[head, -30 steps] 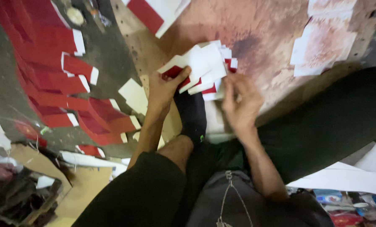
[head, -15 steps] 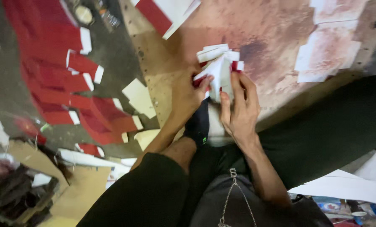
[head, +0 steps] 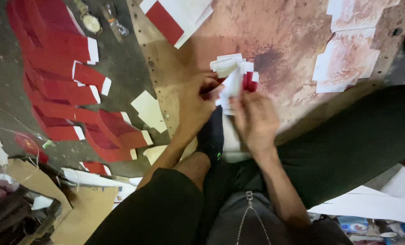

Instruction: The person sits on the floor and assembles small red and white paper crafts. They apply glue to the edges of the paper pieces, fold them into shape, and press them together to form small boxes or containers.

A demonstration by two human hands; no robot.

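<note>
Both my hands hold a stack of red and white paper cut-outs (head: 234, 75) above a stained wooden board (head: 279, 41). My left hand (head: 197, 105) grips the stack's left edge, fingers curled round it. My right hand (head: 254, 119) grips it from the right and below, slightly blurred. The stack stands roughly upright on edge, white sides towards me with red showing at the right. I sit with legs in dark trousers, and one foot in a black sock (head: 213, 136) rests just beneath the hands.
A long fanned row of red cut-outs with white tabs (head: 66, 86) lies on the grey floor at left. More white cut-outs (head: 347, 59) lie on the board at right, and a red and white sheet (head: 175, 18) at the top. Cardboard scraps (head: 82, 208) lie at lower left.
The stack has been gathered from a loose fan into a tighter, upright bundle. Both hands have closed in around it, the right hand moving left and up to the stack.
</note>
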